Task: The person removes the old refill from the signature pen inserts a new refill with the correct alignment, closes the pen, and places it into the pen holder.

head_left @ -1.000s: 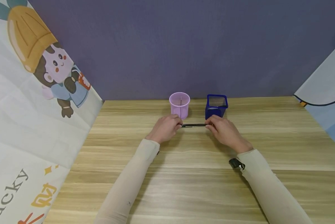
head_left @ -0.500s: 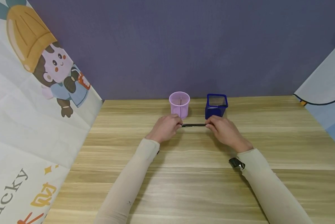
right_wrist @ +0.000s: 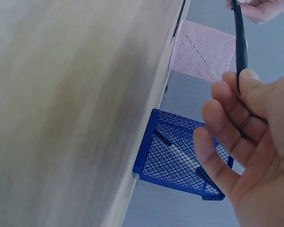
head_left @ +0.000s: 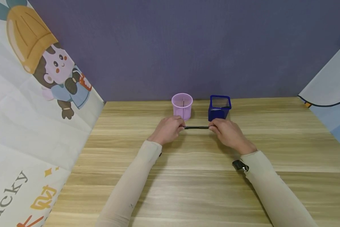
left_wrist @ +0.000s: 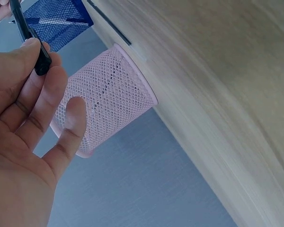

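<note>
My left hand and right hand hold one black pen level between them, one end each. In the left wrist view, thumb and fingers pinch the pen's end near its clip; the other fingers are loosely bent. The right wrist view has my right thumb and fingers pinching the opposite, narrower end. Behind my left hand stands a pink mesh pen holder, and behind my right hand a blue square mesh pen holder. A dark thin stick lies on the table near the holders.
Wood-grain table reaches back to a dark blue-grey wall. Through the blue mesh shows a white and dark pen-like thing. A printed white cloth hangs at the left, another printed panel at the right.
Both hands have sunk very slightly with the pen. The thin line seen just below the pen earlier no longer shows apart from it. Both holders stay in place.
</note>
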Demonstrator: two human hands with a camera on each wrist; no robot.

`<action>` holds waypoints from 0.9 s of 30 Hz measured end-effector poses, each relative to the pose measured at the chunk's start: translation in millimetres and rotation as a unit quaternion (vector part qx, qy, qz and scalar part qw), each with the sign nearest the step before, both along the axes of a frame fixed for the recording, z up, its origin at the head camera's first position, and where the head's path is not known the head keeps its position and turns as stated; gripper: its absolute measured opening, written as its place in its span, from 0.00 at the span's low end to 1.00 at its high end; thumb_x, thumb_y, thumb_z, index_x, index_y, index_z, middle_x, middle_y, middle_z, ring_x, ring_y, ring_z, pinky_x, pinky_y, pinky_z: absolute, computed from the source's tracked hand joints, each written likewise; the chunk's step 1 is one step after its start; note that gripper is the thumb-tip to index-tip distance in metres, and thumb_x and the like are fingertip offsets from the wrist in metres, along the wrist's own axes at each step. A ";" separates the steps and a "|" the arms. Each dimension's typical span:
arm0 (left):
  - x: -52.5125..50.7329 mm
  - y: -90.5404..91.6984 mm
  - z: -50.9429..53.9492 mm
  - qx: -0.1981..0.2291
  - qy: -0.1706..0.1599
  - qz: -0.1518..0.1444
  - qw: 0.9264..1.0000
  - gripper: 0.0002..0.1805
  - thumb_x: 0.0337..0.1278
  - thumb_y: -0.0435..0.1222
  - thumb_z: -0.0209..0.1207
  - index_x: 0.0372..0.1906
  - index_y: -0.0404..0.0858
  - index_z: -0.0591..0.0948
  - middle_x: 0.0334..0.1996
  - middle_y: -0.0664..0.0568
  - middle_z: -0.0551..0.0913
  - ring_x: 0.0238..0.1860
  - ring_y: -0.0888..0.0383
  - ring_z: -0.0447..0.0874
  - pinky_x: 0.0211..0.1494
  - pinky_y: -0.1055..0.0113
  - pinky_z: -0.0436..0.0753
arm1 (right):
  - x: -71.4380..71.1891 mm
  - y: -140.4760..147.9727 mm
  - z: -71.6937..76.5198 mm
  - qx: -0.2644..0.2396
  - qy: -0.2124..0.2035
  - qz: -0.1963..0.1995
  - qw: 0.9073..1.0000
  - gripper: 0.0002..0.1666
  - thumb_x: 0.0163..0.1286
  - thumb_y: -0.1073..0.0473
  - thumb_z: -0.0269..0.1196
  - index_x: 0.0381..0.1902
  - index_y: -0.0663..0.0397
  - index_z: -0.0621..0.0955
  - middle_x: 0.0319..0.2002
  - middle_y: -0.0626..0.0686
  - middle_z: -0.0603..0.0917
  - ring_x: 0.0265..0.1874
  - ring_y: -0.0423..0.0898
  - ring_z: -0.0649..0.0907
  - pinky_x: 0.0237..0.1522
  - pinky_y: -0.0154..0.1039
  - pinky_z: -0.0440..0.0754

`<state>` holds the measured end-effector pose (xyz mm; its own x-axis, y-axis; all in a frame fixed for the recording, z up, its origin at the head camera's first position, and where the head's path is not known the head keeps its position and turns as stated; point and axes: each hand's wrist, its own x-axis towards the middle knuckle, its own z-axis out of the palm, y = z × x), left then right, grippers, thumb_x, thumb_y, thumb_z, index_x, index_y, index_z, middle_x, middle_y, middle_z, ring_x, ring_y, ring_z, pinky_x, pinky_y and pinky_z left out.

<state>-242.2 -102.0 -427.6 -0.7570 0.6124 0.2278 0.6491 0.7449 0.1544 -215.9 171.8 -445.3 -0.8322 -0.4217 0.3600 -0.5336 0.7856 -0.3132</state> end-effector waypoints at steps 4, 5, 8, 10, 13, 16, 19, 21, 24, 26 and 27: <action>0.7 0.3 0.5 0.001 -0.003 0.002 1.000 0.05 0.69 0.38 0.63 0.43 0.44 0.87 0.41 0.57 0.88 0.45 0.58 0.86 0.52 0.61 0.85 | 0.5 0.0 0.5 0.005 -0.004 -0.004 1.000 0.07 0.75 0.57 0.63 0.41 0.54 0.84 0.38 0.52 0.89 0.38 0.55 0.88 0.39 0.56 0.85; 0.8 0.5 0.7 0.002 -0.004 0.003 1.000 0.04 0.69 0.38 0.63 0.43 0.44 0.87 0.41 0.57 0.88 0.45 0.58 0.86 0.52 0.61 0.85 | 0.6 0.0 0.7 0.007 -0.005 -0.005 1.000 0.07 0.75 0.57 0.63 0.41 0.54 0.84 0.38 0.52 0.89 0.38 0.55 0.88 0.39 0.56 0.85; 1.0 0.9 0.8 0.002 -0.005 0.005 1.000 0.04 0.69 0.38 0.64 0.42 0.45 0.87 0.41 0.58 0.88 0.45 0.58 0.86 0.51 0.61 0.86 | 1.2 0.0 1.4 0.011 -0.010 -0.008 1.000 0.08 0.75 0.56 0.63 0.41 0.54 0.84 0.38 0.52 0.89 0.38 0.56 0.89 0.39 0.57 0.85; 1.2 1.2 1.0 0.002 -0.005 0.006 1.000 0.04 0.69 0.38 0.64 0.42 0.45 0.87 0.41 0.58 0.88 0.45 0.59 0.86 0.51 0.61 0.86 | 1.4 0.0 1.6 0.013 -0.013 -0.009 1.000 0.08 0.75 0.56 0.63 0.41 0.54 0.85 0.38 0.53 0.89 0.38 0.56 0.89 0.38 0.57 0.86; 1.3 1.3 1.2 0.003 -0.003 0.007 1.000 0.04 0.68 0.38 0.64 0.42 0.45 0.87 0.40 0.58 0.87 0.44 0.59 0.86 0.50 0.60 0.86 | 1.4 0.0 1.7 0.015 -0.016 -0.010 1.000 0.08 0.75 0.55 0.63 0.41 0.54 0.85 0.38 0.52 0.89 0.38 0.56 0.89 0.38 0.57 0.86; 1.6 1.4 1.6 0.002 0.000 0.007 1.000 0.04 0.68 0.39 0.64 0.42 0.45 0.87 0.40 0.58 0.87 0.44 0.59 0.86 0.49 0.60 0.86 | 1.4 0.3 1.6 0.017 -0.017 -0.011 1.000 0.08 0.75 0.55 0.63 0.41 0.54 0.85 0.38 0.52 0.89 0.38 0.56 0.89 0.37 0.57 0.86; 2.0 1.4 2.1 0.002 0.001 0.007 1.000 0.04 0.68 0.39 0.64 0.42 0.45 0.87 0.40 0.58 0.87 0.44 0.59 0.86 0.49 0.60 0.86 | 1.2 0.6 1.4 0.019 -0.019 -0.012 1.000 0.09 0.75 0.55 0.63 0.41 0.53 0.85 0.38 0.52 0.89 0.38 0.55 0.89 0.37 0.57 0.86; 2.2 1.5 2.2 0.003 0.001 0.007 1.000 0.04 0.68 0.39 0.64 0.42 0.45 0.87 0.40 0.58 0.88 0.44 0.59 0.86 0.49 0.60 0.86 | 1.1 0.8 1.2 0.020 -0.020 -0.013 1.000 0.09 0.76 0.55 0.62 0.41 0.53 0.85 0.38 0.52 0.89 0.38 0.55 0.89 0.37 0.57 0.86; 2.0 1.7 1.9 0.004 0.000 0.006 1.000 0.04 0.68 0.39 0.64 0.42 0.45 0.87 0.40 0.58 0.88 0.44 0.58 0.86 0.49 0.60 0.86 | 1.2 1.0 1.0 0.021 -0.022 -0.014 0.999 0.09 0.76 0.55 0.62 0.41 0.53 0.85 0.38 0.52 0.89 0.38 0.55 0.89 0.37 0.57 0.86; 2.0 1.8 1.7 0.004 -0.001 0.005 1.000 0.04 0.68 0.39 0.64 0.42 0.45 0.87 0.40 0.57 0.88 0.44 0.58 0.86 0.49 0.60 0.86 | 1.2 1.3 0.7 0.020 -0.023 -0.015 0.999 0.08 0.76 0.55 0.62 0.41 0.53 0.85 0.38 0.52 0.89 0.38 0.55 0.89 0.37 0.57 0.85; 1.8 2.0 1.6 0.004 -0.001 0.005 1.000 0.04 0.68 0.39 0.64 0.42 0.44 0.87 0.40 0.57 0.88 0.45 0.58 0.86 0.49 0.59 0.86 | 1.1 1.3 0.6 0.020 -0.023 -0.014 0.999 0.08 0.76 0.55 0.62 0.41 0.53 0.85 0.37 0.52 0.89 0.37 0.55 0.88 0.37 0.57 0.85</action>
